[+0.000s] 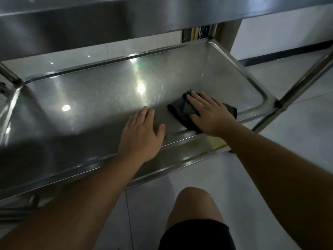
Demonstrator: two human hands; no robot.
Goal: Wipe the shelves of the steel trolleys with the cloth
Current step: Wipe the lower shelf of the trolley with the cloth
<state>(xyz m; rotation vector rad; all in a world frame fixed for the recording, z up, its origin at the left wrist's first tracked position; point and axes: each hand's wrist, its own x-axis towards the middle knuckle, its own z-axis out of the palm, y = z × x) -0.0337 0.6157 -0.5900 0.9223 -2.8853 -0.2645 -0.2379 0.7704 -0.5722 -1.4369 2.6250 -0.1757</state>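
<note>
Steel trolley shelf (pixel 72 109) fills most of the view, a shiny tray with raised edges all round and round lights shining back from it. It sits low, under another steel shelf (pixel 90 20) of the same trolley, so the person has to reach in under that upper one.

On the left side the tray is bare. Near the middle, the left hand (pixel 142 132) lies flat on the metal with its fingers straight and close together. It holds nothing. It looks like it is there to lean on and to keep the trolley from rolling while the other hand rubs.

Just to the right, the dark cloth (pixel 182 107) lies bunched on the shelf floor, close to the front edge and toward the right end. The right hand (pixel 209 112) presses down on top of it with fingers spread and straight, not curled round it. A flat palm pushes more of the cloth onto the steel, so it likely wipes better that way.

Further right, a slanted steel leg (pixel 295 87) of the trolley stands on the pale tiled floor (pixel 297 150). At the bottom, the person's knee (pixel 192 202) shows, probably crouched to reach this low shelf.
</note>
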